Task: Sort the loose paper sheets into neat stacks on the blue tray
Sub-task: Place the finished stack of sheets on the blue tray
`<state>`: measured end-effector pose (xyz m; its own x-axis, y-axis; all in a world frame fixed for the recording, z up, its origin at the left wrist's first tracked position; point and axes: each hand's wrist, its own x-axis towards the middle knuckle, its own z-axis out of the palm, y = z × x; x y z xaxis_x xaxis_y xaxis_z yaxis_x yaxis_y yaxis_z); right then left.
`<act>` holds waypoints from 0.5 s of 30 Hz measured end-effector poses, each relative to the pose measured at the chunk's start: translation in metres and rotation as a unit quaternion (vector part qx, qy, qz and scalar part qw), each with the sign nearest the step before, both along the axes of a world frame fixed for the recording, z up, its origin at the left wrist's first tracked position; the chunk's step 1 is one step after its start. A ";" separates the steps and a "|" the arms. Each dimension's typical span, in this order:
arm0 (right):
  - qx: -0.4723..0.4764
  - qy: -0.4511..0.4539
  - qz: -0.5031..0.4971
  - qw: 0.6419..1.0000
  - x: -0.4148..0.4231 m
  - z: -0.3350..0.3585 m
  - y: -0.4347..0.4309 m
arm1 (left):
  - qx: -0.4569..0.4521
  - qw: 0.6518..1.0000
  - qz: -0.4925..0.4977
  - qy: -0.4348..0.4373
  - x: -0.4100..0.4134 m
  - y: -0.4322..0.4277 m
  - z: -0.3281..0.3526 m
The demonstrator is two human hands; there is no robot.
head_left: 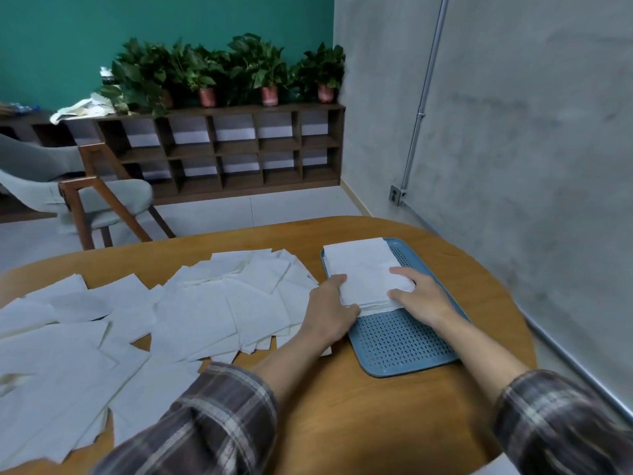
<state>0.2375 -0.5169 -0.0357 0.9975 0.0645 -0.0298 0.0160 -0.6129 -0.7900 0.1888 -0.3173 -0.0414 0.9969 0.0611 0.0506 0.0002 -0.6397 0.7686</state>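
Paper stack (359, 265) between both hands (329, 311)

Before you: the surface (342, 406), smooth matt wood; the blue tray (400, 341), perforated matt plastic; the loose sheets (205, 313) and stack (363, 269), thin, soft, faintly creased white paper; your sleeves (212, 423), woven plaid cloth; the wall (513, 132), rough grey plaster.

One blue perforated plastic tray (400, 344). One stack of white paper sheets (359, 269). Loose white paper sheets (191, 313): well over a dozen, too overlapped for an exact count. One round wooden counter (342, 406). Two grips: left grip (329, 303), right grip (423, 298). Four leafy potted plants (267, 70). One grey wooden-framed chair (102, 197). One dark wooden shelf unit (239, 145).
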 end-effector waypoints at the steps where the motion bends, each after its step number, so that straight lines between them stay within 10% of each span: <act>1: -0.006 -0.001 0.004 1.000 0.000 0.000 0.000 | 0.007 1.000 -0.003 0.003 0.000 -0.001 -0.001; 15: -0.284 -0.114 0.143 0.941 0.006 -0.002 0.003 | 0.246 0.961 -0.112 -0.063 0.008 -0.002 -0.003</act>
<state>0.2434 -0.5142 -0.0376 0.9262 0.3702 0.0719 0.3744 -0.8798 -0.2929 0.1973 -0.3196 -0.0448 0.9664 -0.2162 0.1388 -0.2525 -0.8991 0.3577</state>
